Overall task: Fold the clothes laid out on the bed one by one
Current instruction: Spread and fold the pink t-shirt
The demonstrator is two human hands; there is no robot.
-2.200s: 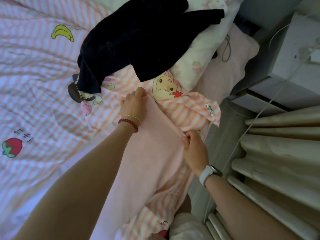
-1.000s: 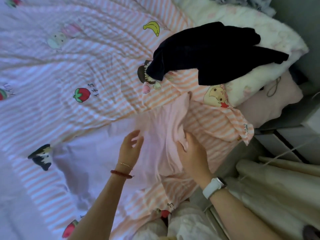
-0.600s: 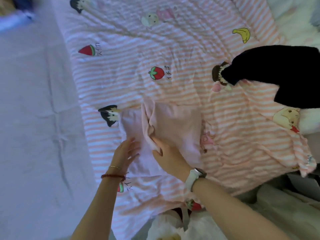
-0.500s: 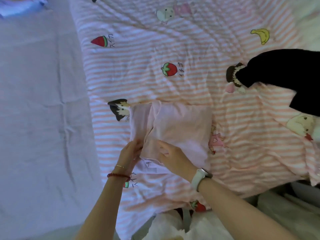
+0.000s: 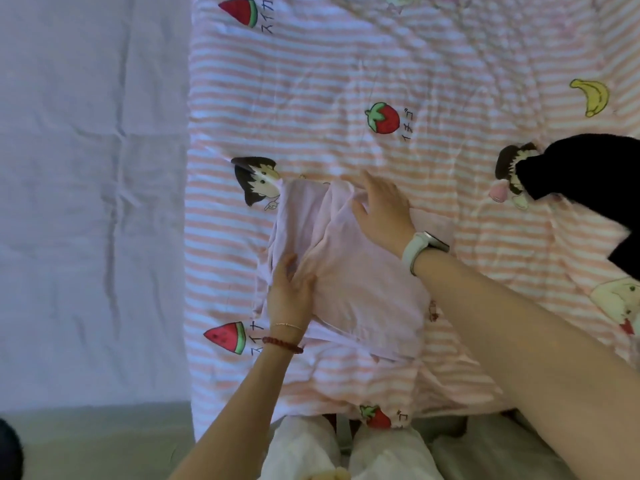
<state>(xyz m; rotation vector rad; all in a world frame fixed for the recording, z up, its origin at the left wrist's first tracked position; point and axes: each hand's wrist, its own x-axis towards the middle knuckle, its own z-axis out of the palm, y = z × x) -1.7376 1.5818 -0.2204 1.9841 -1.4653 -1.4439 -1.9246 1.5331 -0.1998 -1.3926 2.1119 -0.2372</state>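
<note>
Lying on striped quilt: folded pink garment; left hand flat on its left edge, right hand flat at top (both grips open); black garment apart.

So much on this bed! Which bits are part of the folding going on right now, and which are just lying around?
Part of the job:
pink garment, half folded
left hand, resting on its near left part
right hand, flat on its far edge
dark garment, unfolded at the right edge

Just lying about:
striped cartoon quilt
lilac sheet
</note>
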